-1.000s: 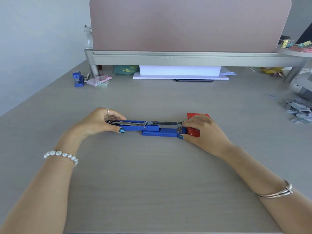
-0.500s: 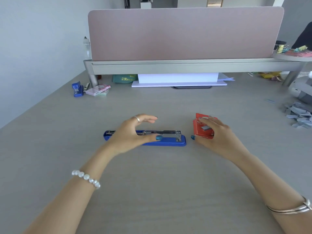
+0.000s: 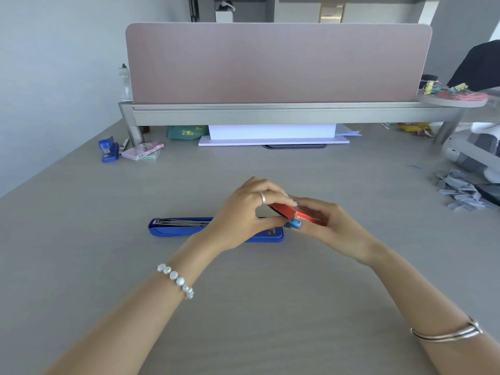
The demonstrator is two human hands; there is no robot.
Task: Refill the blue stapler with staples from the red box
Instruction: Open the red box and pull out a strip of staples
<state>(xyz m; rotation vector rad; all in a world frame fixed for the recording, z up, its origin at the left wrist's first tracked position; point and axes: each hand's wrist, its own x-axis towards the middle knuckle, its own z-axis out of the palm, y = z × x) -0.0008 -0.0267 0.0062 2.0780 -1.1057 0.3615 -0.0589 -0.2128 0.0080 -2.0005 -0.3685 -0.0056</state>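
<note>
The long blue stapler [image 3: 173, 229] lies flat on the grey desk, its metal staple channel facing up. Its right half is hidden behind my left hand [image 3: 243, 215]. The small red staple box [image 3: 290, 211] is lifted above the stapler's right end. My right hand [image 3: 328, 226] grips the box from the right and below. My left hand pinches the box's left end with thumb and fingers.
A small blue stapler [image 3: 108, 149] and pink card packs [image 3: 142, 151] sit at the far left. A pile of loose staple strips [image 3: 460, 189] lies at the right. A pink divider on a grey shelf [image 3: 270, 113] closes the back, with white paper [image 3: 272, 133] under it.
My left hand left the stapler and moved right to the red box. My right hand lifted the box off the desk. The camera view tilted up.
</note>
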